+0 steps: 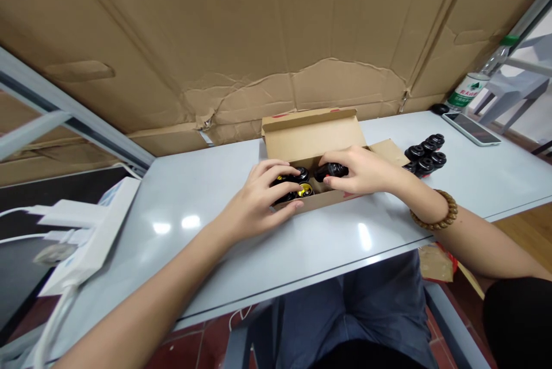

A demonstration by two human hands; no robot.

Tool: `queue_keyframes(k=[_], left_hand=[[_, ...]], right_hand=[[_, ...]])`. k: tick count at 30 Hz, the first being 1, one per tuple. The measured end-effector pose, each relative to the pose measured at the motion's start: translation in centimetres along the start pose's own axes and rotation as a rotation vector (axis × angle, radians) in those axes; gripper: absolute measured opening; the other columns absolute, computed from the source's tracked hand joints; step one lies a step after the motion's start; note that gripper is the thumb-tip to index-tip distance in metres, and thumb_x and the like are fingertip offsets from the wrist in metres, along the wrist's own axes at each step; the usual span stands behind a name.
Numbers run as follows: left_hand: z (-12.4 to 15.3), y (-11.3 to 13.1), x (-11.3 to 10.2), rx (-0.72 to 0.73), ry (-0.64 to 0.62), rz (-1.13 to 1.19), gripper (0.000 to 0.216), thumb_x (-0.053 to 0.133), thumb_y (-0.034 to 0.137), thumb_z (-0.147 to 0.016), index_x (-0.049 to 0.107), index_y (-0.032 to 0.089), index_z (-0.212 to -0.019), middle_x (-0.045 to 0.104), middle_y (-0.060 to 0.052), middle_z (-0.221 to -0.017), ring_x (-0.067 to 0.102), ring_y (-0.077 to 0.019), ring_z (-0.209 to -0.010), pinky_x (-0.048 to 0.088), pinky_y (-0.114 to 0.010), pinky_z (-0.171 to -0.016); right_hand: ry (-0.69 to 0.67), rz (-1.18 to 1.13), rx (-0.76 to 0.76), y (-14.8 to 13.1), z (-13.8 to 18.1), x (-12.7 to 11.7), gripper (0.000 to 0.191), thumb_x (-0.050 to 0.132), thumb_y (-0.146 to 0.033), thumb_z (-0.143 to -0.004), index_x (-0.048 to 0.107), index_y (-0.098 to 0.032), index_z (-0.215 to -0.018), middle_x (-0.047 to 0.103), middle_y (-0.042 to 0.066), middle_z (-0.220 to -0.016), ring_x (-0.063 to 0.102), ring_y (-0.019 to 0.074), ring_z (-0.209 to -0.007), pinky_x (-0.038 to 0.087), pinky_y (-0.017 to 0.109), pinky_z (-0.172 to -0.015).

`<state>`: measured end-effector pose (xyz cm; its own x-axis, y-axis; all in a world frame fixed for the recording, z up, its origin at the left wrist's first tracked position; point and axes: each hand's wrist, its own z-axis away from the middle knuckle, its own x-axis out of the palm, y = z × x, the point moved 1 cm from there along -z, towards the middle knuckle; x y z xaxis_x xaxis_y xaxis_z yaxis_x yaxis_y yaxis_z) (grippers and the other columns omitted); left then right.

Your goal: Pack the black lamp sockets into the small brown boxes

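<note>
A small open cardboard box [308, 134] sits on the grey table [241, 242] with its lid folded back. Inside lie black round parts [302, 174] and one with a gold centre [305, 189]. My left hand [259, 199] grips the box's near left edge, fingers curled over the black parts inside. My right hand [360, 170] reaches in from the right, its fingers pinched on a black part [331, 170] at the box's middle. A wooden bead bracelet [437, 214] is on my right wrist.
A cluster of several black round parts [426, 153] lies right of the box. A phone [471, 128] and a plastic bottle [472, 88] stand at the far right. White adapters with cables [81, 231] sit at the left. Large cardboard sheets [259, 30] wall the back.
</note>
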<state>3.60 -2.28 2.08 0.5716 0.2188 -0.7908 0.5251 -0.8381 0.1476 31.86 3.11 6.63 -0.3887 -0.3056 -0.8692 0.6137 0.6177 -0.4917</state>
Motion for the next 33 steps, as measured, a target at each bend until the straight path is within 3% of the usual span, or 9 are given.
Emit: queue_keyframes(k=[4,7,12,20,24,33], left_hand=[[-0.1,0.0,0.0,-0.004,-0.001,0.005,0.012,0.073,0.025,-0.107,0.078,0.021,-0.118,0.077,-0.015,-0.136,0.064,-0.0366,-0.134,0.058,-0.061,-0.113],[-0.1,0.0,0.0,0.001,-0.005,0.001,0.012,0.072,0.026,-0.108,0.078,0.021,-0.118,0.078,-0.015,-0.135,0.064,-0.0364,-0.134,0.058,-0.061,-0.113],[-0.1,0.1,0.0,0.015,-0.006,-0.011,0.013,0.071,0.027,-0.109,0.077,0.02,-0.118,0.077,-0.016,-0.135,0.065,-0.0363,-0.133,0.059,-0.061,-0.112],[-0.1,0.1,0.0,0.009,-0.001,-0.013,0.011,0.071,0.027,-0.109,0.078,0.021,-0.115,0.078,-0.016,-0.135,0.064,-0.0359,-0.134,0.058,-0.06,-0.113],[-0.1,0.1,0.1,0.015,0.007,-0.006,0.016,0.072,0.026,-0.108,0.08,0.021,-0.122,0.078,-0.016,-0.136,0.064,-0.036,-0.134,0.058,-0.06,-0.113],[0.0,0.1,0.1,0.006,0.009,0.0,0.03,0.072,0.025,-0.108,0.08,0.023,-0.137,0.077,-0.016,-0.141,0.063,-0.0366,-0.134,0.057,-0.061,-0.114]], right_hand=[[-0.096,-0.089,0.049,0.0,-0.2,-0.2,0.03,0.06,-0.044,-0.105,0.069,-0.019,-0.118,0.082,0.008,-0.096,0.072,0.0183,-0.07,0.05,0.031,-0.072],[-0.131,-0.115,0.073,0.1,-0.4,-0.2,0.025,0.055,-0.04,-0.106,0.066,-0.018,-0.112,0.081,0.009,-0.095,0.071,0.0184,-0.07,0.052,0.032,-0.072],[-0.175,-0.186,-0.007,0.8,-0.7,0.3,0.039,0.066,-0.052,-0.103,0.067,-0.017,-0.122,0.078,0.005,-0.087,0.069,0.0193,-0.07,0.051,0.031,-0.065],[-0.247,-0.225,-0.016,0.8,-0.7,0.1,0.039,0.062,-0.053,-0.106,0.073,-0.017,-0.114,0.084,0.01,-0.104,0.073,0.0175,-0.074,0.055,0.03,-0.069],[-0.279,-0.299,0.011,1.0,-0.7,0.1,0.036,0.065,-0.048,-0.104,0.074,-0.016,-0.117,0.085,0.011,-0.109,0.076,0.0201,-0.083,0.058,0.031,-0.07],[-0.326,-0.345,0.029,1.3,-0.6,0.3,0.034,0.065,-0.039,-0.104,0.074,-0.015,-0.126,0.085,0.011,-0.112,0.072,0.0163,-0.076,0.06,0.028,-0.064]])
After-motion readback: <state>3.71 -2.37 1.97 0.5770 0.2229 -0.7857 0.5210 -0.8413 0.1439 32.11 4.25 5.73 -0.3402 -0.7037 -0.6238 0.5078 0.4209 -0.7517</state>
